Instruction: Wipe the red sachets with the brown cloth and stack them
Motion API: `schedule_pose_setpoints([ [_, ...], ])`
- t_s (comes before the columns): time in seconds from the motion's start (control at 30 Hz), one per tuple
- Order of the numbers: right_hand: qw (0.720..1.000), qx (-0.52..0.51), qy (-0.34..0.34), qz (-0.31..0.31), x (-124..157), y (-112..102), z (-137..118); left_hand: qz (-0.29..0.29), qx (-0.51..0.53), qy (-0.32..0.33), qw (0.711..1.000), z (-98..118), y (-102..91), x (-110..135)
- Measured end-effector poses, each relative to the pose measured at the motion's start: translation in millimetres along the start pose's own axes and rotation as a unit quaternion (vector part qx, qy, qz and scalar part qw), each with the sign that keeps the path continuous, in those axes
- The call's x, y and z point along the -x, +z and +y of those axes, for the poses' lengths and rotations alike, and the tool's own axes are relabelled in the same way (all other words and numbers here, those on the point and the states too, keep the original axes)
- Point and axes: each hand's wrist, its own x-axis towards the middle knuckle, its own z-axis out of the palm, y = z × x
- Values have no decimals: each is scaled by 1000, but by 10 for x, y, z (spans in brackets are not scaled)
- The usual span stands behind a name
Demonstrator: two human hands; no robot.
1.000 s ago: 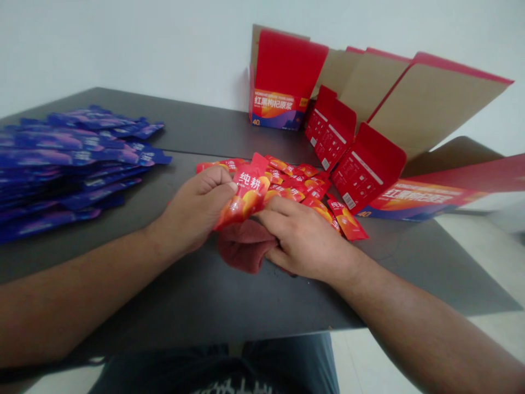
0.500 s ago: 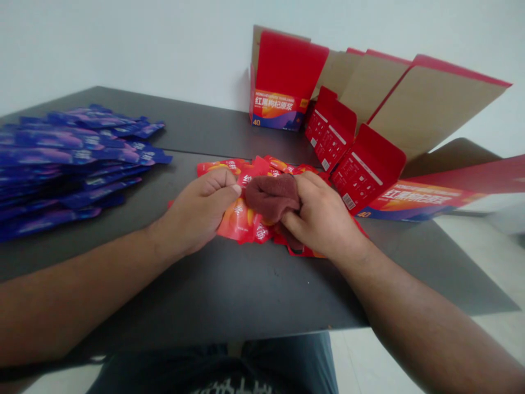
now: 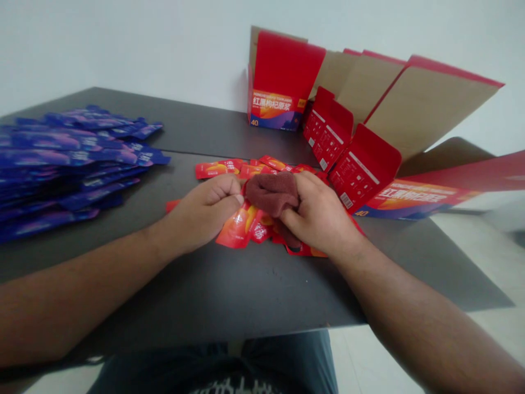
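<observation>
Maroon cloth (image 3: pixel 270 192) lies bunched on red sachets (image 3: pixel 238 230), its long axis running crosswise between the hands; the right hand (image 3: pixel 322 214) is nearer, fingers curled closed over the cloth's end; the left hand (image 3: pixel 203 210) sits just beside it, fingertips (image 3: pixel 237 192) pinched narrow, anything between them hidden; dark table (image 3: pixel 246 295) runs toward the near edge below the hands; blue sachets (image 3: pixel 69 164) are piled far left; red cartons (image 3: pixel 283 82) stand beyond.

Blue-purple sachets (image 3: pixel 69 158) lie piled at the left of the dark grey counter (image 3: pixel 213 128), while unfolded red-and-kraft cardboard cartons (image 3: pixel 283 71) stand along its far right side.
</observation>
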Motion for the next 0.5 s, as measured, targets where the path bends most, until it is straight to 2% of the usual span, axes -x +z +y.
schedule_pose_setpoints([
  [0.1, 999, 3, 34, 18, -9, 3, 26, 4, 1, 1, 1000, -3, 0, -1],
  [0.23, 1000, -16, 16, 0, -18, -12, 34, -1, -14, 8, 1000, 2, 0, 2],
  [0.43, 999, -20, 40, 22, -35, -18, 46, 6, -7, 5, 1000, 14, 9, 2],
  [0.5, 999, -17, 29, 8, -25, -15, 30, 15, -9, 3, 1000, 8, 19, -3],
])
